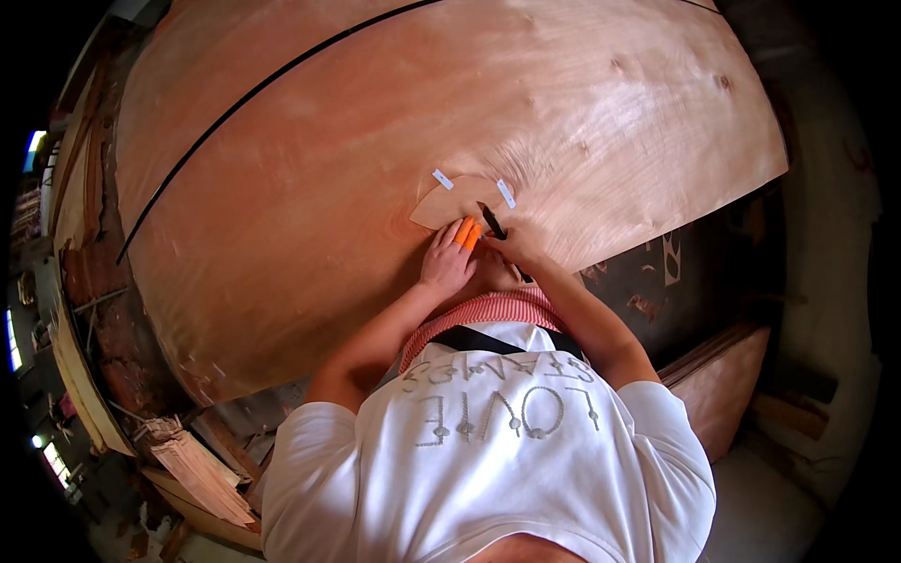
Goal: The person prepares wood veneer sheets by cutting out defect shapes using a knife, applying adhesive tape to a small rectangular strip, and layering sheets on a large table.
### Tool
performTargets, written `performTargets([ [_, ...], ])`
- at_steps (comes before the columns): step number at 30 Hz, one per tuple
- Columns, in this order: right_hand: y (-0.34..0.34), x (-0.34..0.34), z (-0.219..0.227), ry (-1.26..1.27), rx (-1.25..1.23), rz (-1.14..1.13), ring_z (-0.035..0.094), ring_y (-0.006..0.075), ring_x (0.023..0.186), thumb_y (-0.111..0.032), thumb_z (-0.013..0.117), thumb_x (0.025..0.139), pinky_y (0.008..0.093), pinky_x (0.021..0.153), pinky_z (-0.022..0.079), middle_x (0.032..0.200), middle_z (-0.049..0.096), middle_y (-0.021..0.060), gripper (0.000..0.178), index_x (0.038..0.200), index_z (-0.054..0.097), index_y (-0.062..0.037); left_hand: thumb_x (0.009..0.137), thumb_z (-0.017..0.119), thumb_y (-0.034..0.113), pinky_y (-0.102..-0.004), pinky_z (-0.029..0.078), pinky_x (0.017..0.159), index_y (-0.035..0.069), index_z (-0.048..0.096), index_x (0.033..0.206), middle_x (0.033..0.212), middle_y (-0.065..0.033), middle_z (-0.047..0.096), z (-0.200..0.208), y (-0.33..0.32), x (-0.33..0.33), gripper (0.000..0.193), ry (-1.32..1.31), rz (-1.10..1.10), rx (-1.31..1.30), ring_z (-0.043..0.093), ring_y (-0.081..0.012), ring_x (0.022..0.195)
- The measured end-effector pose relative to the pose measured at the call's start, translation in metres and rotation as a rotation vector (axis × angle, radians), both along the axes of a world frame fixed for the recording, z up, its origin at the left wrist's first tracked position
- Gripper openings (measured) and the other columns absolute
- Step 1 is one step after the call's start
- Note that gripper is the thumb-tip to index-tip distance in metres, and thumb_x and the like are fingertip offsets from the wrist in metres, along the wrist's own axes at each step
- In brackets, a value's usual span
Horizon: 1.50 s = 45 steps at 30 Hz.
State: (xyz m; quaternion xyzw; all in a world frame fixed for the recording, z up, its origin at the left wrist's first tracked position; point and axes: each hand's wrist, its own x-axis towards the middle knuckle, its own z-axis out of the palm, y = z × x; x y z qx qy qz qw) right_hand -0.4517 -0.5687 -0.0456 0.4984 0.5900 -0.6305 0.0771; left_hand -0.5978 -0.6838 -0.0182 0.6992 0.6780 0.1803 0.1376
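Observation:
A large pinkish-brown wood veneer sheet (310,188) spreads out in front of me. On it lies a rounded veneer patch (443,208) with a pointed left end, and two short white tape strips, a left one (443,179) and a right one (507,193), sit across its upper edge. My left hand (449,261) rests flat at the patch's lower edge, fingers stretched out, two of them in orange finger covers (466,233). My right hand (516,246) grips a slim black cutter knife (491,220), its tip over the patch's right part. The blade's contact is too small to tell.
A long black strip (239,105) curves across the sheet's far left part. Beyond the right near edge, veneer scraps (648,306) lie on a dark surface. Stacked sheets (718,380) stand at lower right; a bundle of thin wood strips (202,469) is at lower left.

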Motion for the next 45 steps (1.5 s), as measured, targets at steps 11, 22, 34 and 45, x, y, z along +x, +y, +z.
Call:
performTargets([
  [11, 0.052, 0.024, 0.035, -0.098, 0.249, 0.495, 0.055, 0.0147, 0.058, -0.023, 0.057, 0.08, 0.029, 0.054, 0.043, 0.065, 0.06, 0.0061, 0.022, 0.085, 0.061, -0.0022, 0.072, 0.063, 0.032, -0.0451, 0.019, 0.103, 0.005, 0.042, 0.124, 0.133, -0.0097, 0.036, 0.001, -0.006, 0.008, 0.062, 0.122, 0.014, -0.156, 0.027, -0.0234, 0.126],
  [22, -0.002, -0.071, 0.041, 0.243, 0.023, 0.171, 0.045, 0.0059, 0.049, -0.025, 0.057, 0.083, 0.0202, 0.043, 0.034, 0.061, 0.054, -0.0001, 0.023, 0.088, 0.06, -0.0029, 0.076, 0.06, 0.029, -0.0442, 0.019, 0.103, 0.005, 0.041, 0.124, 0.13, -0.012, 0.037, -0.007, -0.052, -0.033, 0.057, 0.053, 0.361, -0.003, 0.028, -0.0251, 0.125],
  [34, -0.023, -0.104, 0.023, 0.372, -0.229, -0.234, 0.036, 0.0055, 0.042, -0.02, 0.054, 0.086, 0.0193, 0.038, 0.025, 0.06, 0.051, 0.0017, 0.018, 0.085, 0.056, -0.0022, 0.076, 0.06, 0.026, -0.0461, 0.026, 0.1, 0.011, 0.046, 0.122, 0.132, -0.0154, 0.032, 0.004, -0.059, -0.049, 0.05, 0.008, 0.543, 0.122, 0.028, -0.031, 0.124],
  [45, -0.031, -0.109, 0.016, 0.292, -0.125, -0.176, 0.041, 0.0055, 0.044, -0.02, 0.057, 0.084, 0.0195, 0.04, 0.029, 0.061, 0.054, 0.0015, 0.019, 0.087, 0.058, -0.0018, 0.077, 0.057, 0.036, -0.0492, 0.017, 0.103, 0.014, 0.051, 0.118, 0.138, -0.0142, 0.025, -0.012, -0.053, -0.053, 0.047, 0.069, 0.507, -0.036, 0.02, -0.0276, 0.129],
])
